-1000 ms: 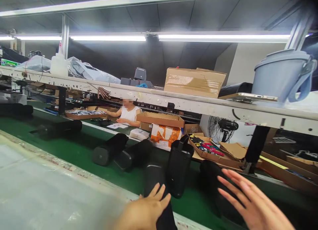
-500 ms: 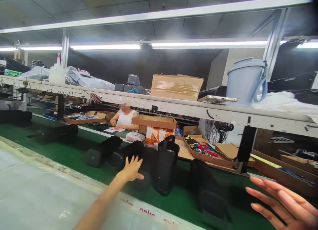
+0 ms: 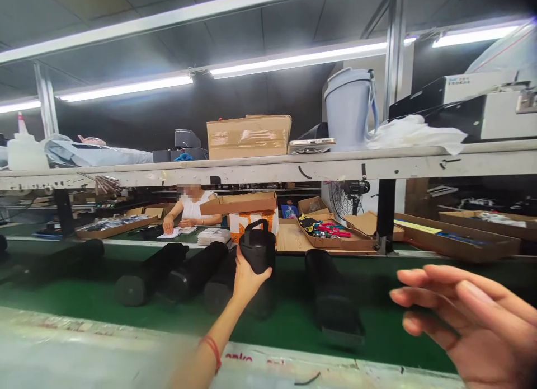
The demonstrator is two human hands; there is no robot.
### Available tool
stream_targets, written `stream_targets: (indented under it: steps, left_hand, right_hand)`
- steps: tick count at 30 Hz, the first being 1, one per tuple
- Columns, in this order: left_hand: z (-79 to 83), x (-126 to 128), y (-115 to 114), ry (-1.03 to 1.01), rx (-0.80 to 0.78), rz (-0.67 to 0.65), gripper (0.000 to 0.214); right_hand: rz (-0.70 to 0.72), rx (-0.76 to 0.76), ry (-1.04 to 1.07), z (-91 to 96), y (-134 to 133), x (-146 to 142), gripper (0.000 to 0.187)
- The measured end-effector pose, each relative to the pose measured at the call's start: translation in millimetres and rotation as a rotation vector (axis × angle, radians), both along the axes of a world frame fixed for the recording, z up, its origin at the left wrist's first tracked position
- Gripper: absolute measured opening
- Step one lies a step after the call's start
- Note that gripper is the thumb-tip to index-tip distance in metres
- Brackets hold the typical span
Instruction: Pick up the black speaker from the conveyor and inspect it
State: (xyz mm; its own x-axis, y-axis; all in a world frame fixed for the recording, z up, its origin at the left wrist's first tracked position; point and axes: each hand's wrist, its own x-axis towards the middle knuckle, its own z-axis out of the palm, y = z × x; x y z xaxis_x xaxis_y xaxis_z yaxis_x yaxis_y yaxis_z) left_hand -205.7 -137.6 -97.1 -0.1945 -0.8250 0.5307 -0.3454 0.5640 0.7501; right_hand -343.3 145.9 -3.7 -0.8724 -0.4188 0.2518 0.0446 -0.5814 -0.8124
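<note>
Over the green belt [image 3: 297, 322], a looped black tube [image 3: 260, 253] is gripped by the left hand [image 3: 246, 278], perhaps for lifting, so care is needed; nothing is held by the right hand [image 3: 482, 322], fingers apart.

1 black, rounded case [image 3: 259, 254] is tilting, its loop handle [image 3: 255, 223] rising at the far end, above the green belt [image 3: 293, 322], the left hand [image 3: 246, 278] gripping it.

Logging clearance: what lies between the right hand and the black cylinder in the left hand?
Another black cylinder on the green surface, seen in the head view.
</note>
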Motion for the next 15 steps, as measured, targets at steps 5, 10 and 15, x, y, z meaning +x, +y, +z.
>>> stream_targets:
  steps: [5, 10, 15]
  left_hand:
    - [14.3, 37, 13, 0.107, 0.084, -0.056, 0.099]
    - [16.3, 84, 56, 0.145, 0.347, -0.334, 0.069]
    - [3.1, 114, 85, 0.131, 0.642, -0.674, 0.068]
  right_hand:
    - [0.102, -0.073, 0.282, 6.0, -3, 32, 0.028]
    - [0.137, 0.018, 0.446, 3.4, -17, 47, 0.028]
    - [0.141, 0.378, 0.611, -12.6, -58, 67, 0.044]
